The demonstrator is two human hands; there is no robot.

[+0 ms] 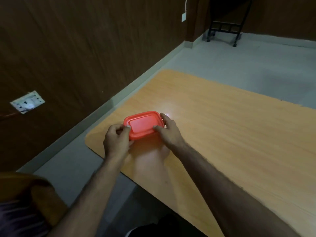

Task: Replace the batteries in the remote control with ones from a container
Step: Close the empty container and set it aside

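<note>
Both forearms run up from the near edge and meet at the box [143, 124], a small orange one with its lid on, sitting flat on the table [222, 134] toward the left end, a little in from the near-left corner. No remote shows anywhere in view, and I cannot see through the lid, so whether batteries lie inside is a guess from the task.

On the near-left corner of the box I have the left hand [117, 140], fingers curled, thumb tip pressed on the lid's rim and the other fingers tucked under the edge below it. That reads to me as a pinch set to peel the corner up. At the right side the right hand [168, 130] cups the box, thumb lying on the lid's near-right edge, fingers wrapped round the far-right end. I judge it is there to pin the base down so the box does not slide or tip when the lid pops.

Opening is the step in hand, early in the job.

Left of the table a dark wall carries a socket plate [27, 102]; far right, a black metal frame [225, 26] stands on grey floor.
</note>
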